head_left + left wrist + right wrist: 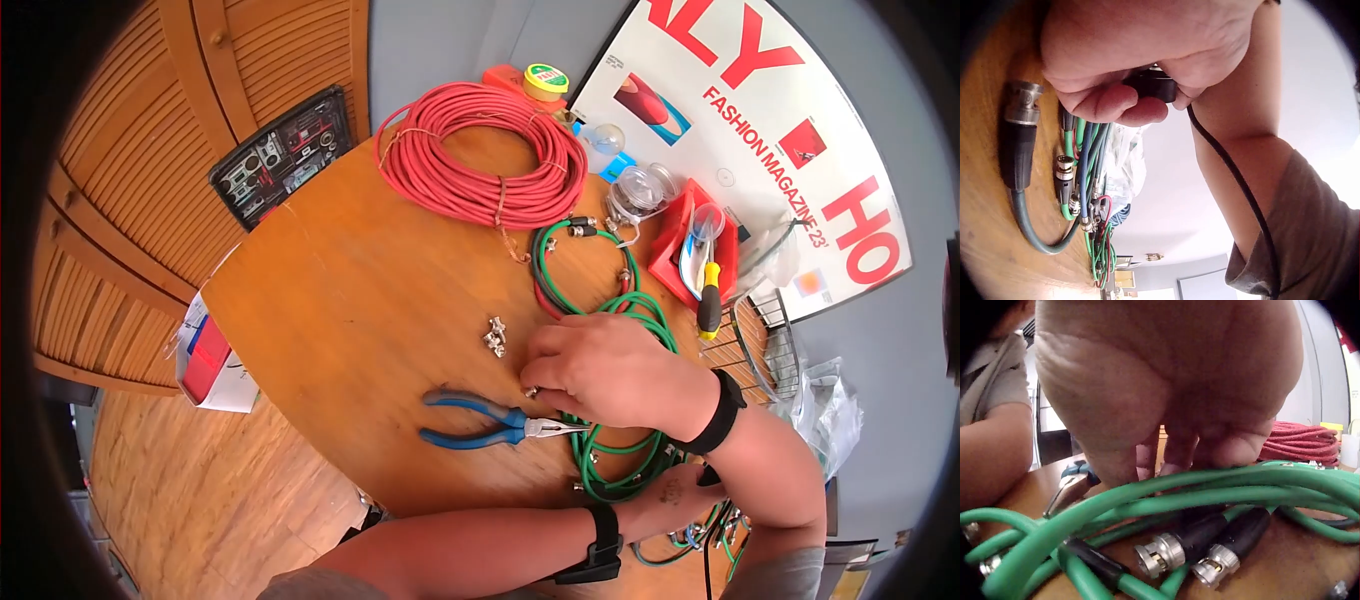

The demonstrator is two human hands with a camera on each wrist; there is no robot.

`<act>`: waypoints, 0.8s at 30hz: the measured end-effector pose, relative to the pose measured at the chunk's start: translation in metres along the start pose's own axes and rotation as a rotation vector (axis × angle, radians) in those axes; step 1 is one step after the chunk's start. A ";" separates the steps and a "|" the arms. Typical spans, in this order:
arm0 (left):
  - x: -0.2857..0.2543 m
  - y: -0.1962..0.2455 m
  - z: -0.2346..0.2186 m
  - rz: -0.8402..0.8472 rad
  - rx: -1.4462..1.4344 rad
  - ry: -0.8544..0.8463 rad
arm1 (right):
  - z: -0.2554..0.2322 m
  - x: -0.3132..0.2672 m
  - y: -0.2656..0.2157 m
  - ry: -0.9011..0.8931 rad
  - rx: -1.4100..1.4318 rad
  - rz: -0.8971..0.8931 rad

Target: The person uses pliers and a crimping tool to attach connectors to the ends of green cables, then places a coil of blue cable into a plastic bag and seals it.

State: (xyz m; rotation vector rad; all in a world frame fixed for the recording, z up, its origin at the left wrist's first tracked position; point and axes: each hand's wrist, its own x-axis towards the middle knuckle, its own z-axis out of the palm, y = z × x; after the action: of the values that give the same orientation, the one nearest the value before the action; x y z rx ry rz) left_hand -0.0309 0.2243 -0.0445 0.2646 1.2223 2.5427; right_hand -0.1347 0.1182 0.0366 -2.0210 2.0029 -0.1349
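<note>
My right hand [610,370] pinches a small metal connector [531,392] at its fingertips, just left of the coiled green cables [655,325]. Palm down in the right wrist view, that hand [1166,381] is behind green cables [1147,506] with metal-tipped ends [1161,555]; its fingertips are partly hidden. My left hand [680,497] lies lower right, beneath the right forearm. In the left wrist view, its curled fingers [1107,103] grip a black object [1155,86], with a black cord hanging beside it. Blue-handled pliers [480,420] lie with their tips at the green coil.
Several small metal connectors [495,337] sit left of my right hand. A red cable coil [480,155] lies at the back, near a red bin [665,250] with a yellow-black screwdriver [710,300]. A wire basket [745,340] stands right. More cables [1094,175] lie beyond my left hand.
</note>
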 end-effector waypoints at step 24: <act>-0.005 0.017 -0.006 -0.323 0.003 -0.037 | -0.083 -0.016 0.201 0.387 -0.115 0.905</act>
State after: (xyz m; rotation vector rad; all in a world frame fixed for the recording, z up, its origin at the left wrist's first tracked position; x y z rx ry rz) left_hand -0.0312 0.2078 -0.0353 0.1035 1.1513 2.2495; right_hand -0.3515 0.1241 0.0636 -1.0011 3.0096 -0.2224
